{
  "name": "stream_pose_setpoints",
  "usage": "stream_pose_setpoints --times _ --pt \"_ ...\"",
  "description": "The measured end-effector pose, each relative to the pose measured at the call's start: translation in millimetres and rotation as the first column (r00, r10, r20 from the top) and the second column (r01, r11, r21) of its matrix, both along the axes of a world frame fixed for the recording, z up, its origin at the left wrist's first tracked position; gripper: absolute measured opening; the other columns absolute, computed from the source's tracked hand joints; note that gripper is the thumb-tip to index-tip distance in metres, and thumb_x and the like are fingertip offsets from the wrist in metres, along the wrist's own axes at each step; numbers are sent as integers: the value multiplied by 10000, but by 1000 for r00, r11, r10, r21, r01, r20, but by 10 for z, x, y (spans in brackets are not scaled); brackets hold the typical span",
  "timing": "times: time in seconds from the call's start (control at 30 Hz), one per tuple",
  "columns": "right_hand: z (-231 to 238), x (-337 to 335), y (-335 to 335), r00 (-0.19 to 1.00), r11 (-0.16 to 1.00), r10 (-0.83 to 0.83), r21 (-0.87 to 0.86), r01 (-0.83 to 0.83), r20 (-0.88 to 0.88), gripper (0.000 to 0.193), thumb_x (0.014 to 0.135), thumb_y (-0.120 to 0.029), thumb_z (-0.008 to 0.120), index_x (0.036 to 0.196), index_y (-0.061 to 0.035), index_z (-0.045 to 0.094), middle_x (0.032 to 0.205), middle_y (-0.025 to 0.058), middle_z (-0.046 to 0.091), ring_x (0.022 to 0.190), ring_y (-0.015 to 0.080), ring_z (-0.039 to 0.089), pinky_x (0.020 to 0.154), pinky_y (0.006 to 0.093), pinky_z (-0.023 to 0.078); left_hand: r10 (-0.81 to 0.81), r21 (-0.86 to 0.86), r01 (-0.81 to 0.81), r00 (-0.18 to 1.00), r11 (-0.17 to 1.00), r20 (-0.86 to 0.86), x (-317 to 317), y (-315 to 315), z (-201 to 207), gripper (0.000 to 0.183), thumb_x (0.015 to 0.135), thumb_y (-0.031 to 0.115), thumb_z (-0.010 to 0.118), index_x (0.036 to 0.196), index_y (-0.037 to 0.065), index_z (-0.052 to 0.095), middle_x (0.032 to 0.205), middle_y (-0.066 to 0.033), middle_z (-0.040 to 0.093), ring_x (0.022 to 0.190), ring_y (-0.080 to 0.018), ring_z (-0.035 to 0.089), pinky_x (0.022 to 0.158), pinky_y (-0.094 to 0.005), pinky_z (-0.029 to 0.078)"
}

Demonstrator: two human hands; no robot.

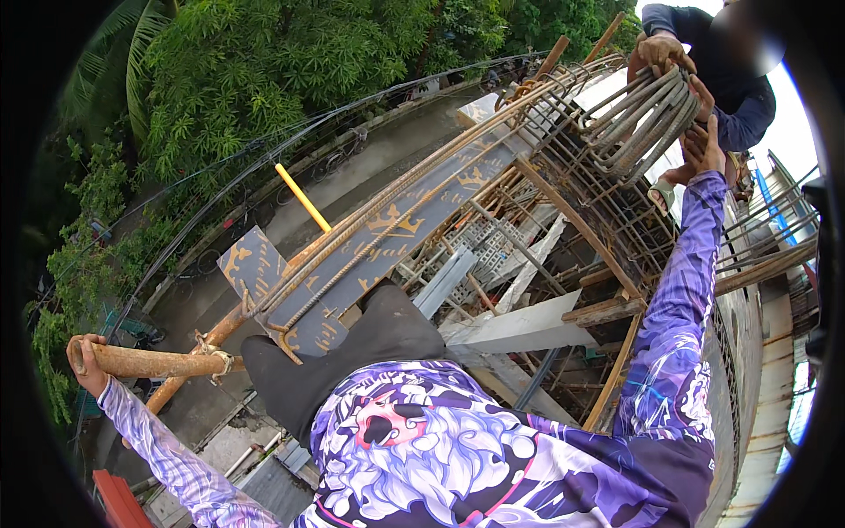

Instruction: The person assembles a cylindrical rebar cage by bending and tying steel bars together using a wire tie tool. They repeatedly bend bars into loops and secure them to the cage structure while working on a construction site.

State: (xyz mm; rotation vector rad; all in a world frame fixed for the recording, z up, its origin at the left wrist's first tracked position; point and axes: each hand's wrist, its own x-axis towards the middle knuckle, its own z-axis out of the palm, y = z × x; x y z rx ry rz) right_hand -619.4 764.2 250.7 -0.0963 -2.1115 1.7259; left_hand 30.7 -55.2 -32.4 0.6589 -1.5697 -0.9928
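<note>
My left hand point(88, 363) is wrapped around the end of a rusty scaffold pipe point(158, 362) at the far left. The pipe is lashed to a slanting rusty pipe point(176, 383). At the upper right, my right hand point(703, 150) reaches up with fingers stretched out beside a bundle of bent rebar stirrups point(647, 119); whether it touches the bars I cannot tell. A co-worker's hand point(666, 53) grips the top of the bundle, and the co-worker's other hand point(701, 97) is at its right side, just above my fingers.
A rebar cage point(607, 189) runs beneath the stirrups. Dark printed formwork panels point(396, 220) and long rebar cross the middle. Timber bracing point(581, 229) spans an open drop with concrete beams point(519, 327) below. A yellow pipe point(302, 198) sticks out; overhead cables point(255, 150) pass before trees.
</note>
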Motion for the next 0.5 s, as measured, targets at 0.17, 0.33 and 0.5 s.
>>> stream_pose_setpoints --times 0.17,0.33,0.5 --pt "-670 -405 327 955 955 -282 70 289 -98 749 695 -620 675 1099 7 598 993 100 611 800 216 599 648 302 491 -24 59 33 990 998 -141 51 -70 -14 223 804 72 607 999 8 521 793 -127 608 678 -224 598 639 -336 510" --pt "-1117 -640 772 906 900 -422 107 422 -17 909 642 -697 645 1154 49 570 1117 169 609 1021 278 571 885 352 446 75 -3 -75 996 997 -49 -218 444 313 216 785 115 643 939 10 534 754 -124 626 625 -229 616 602 -333 510" --pt "-1422 -283 413 783 783 -572 124 610 -244 769 707 -652 609 1124 -6 610 1059 169 640 938 317 618 817 362 494 67 56 -63 994 996 -81 -205 502 354 235 795 135 644 958 4 536 750 -119 623 646 -226 619 623 -339 506"
